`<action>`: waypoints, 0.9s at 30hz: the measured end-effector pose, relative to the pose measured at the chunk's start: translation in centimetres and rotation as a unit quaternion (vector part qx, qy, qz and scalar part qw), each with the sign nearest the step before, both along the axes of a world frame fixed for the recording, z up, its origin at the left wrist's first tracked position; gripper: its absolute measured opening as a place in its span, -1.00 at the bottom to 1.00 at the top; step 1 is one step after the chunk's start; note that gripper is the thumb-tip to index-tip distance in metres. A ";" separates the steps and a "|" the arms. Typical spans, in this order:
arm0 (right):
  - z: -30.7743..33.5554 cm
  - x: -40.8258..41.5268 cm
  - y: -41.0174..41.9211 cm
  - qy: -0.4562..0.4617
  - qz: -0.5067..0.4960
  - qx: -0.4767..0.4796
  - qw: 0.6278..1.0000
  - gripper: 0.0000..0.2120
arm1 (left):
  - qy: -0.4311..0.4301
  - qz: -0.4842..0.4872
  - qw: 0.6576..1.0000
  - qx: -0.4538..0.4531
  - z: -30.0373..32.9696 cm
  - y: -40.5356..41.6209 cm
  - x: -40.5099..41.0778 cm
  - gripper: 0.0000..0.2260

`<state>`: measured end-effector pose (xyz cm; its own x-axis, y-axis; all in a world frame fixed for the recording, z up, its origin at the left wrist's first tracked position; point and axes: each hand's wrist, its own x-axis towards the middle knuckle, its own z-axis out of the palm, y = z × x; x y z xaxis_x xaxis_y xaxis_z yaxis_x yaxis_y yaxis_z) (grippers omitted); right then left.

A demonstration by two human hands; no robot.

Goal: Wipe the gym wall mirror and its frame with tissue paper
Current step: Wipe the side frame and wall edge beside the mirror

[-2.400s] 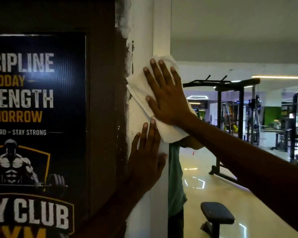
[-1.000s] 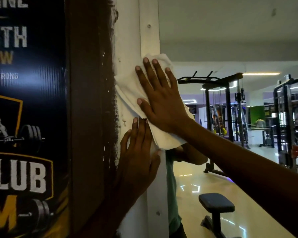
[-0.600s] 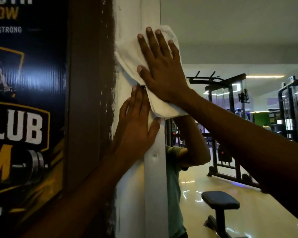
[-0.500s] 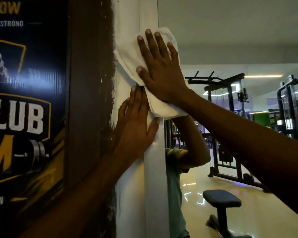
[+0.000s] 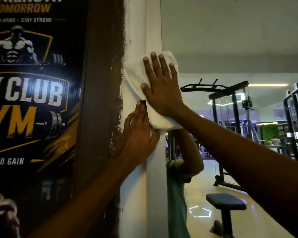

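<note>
In the head view, we press our right hand, fingers straight and spread, flat on the folded tissue paper against the white mirror frame, our left hand resting flat and empty just below, beside the mirror.

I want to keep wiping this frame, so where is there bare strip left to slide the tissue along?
Bare white frame runs above the tissue paper, and below the left hand beside the mirror. Mid-strip is crowded: the right hand presses the tissue there, the left hand just under it.
</note>
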<state>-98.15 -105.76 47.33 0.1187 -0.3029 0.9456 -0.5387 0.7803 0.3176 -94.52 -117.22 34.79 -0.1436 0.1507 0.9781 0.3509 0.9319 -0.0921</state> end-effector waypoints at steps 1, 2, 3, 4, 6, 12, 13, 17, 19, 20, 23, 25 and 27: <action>-1.7 -0.1 0.1 0.002 0.006 0.001 1.000 -0.30 | 0.006 0.000 1.000 -0.004 -1.1 0.1 0.1 -0.27; -3.1 -0.2 0.3 0.003 0.010 0.003 1.000 -0.30 | 0.013 0.002 1.000 -0.013 -2.2 0.1 0.1 -0.28; -4.0 -0.3 0.4 0.003 0.010 0.006 1.000 -0.30 | 0.008 0.005 1.000 -0.022 -3.2 0.1 0.3 -0.28; -4.5 -0.3 0.6 -0.002 0.009 0.013 1.000 -0.30 | -0.012 0.016 0.999 -0.027 -4.2 0.1 0.7 -0.25; -3.4 0.0 0.9 -0.011 0.001 0.034 0.999 -0.29 | -0.074 0.048 0.996 -0.032 -5.5 0.0 1.6 -0.17; 3.6 1.1 0.7 -0.040 -0.022 0.010 0.999 -0.28 | -0.095 0.075 0.992 -0.038 -6.5 -0.1 1.6 -0.19; 2.6 1.0 0.5 -0.036 -0.017 0.005 0.999 -0.28 | -0.097 0.074 0.992 -0.036 -6.7 -0.1 1.4 -0.19; -6.6 0.4 0.6 -0.011 0.018 0.020 1.000 -0.30 | -0.077 0.057 0.995 -0.018 -8.4 -0.1 1.4 -0.20; -10.1 0.0 0.8 -0.007 0.018 0.028 0.999 -0.31 | -0.058 0.048 0.997 -0.018 -10.0 -0.2 1.6 -0.25; -10.8 -0.1 0.8 -0.007 0.018 0.031 0.999 -0.31 | -0.057 0.051 0.997 -0.022 -10.9 -0.2 1.7 -0.26; -9.3 -0.4 1.0 0.002 0.009 0.037 0.999 -0.30 | -0.095 0.071 0.993 -0.025 -12.5 -0.4 2.1 -0.24; -7.1 -0.3 1.1 0.002 0.018 0.036 0.999 -0.30 | -0.103 0.086 0.991 -0.024 -12.7 -0.3 2.3 -0.22; -6.3 -0.3 0.8 -0.004 0.025 0.011 1.000 -0.31 | -0.109 0.090 0.990 -0.024 -12.8 -0.3 2.4 -0.22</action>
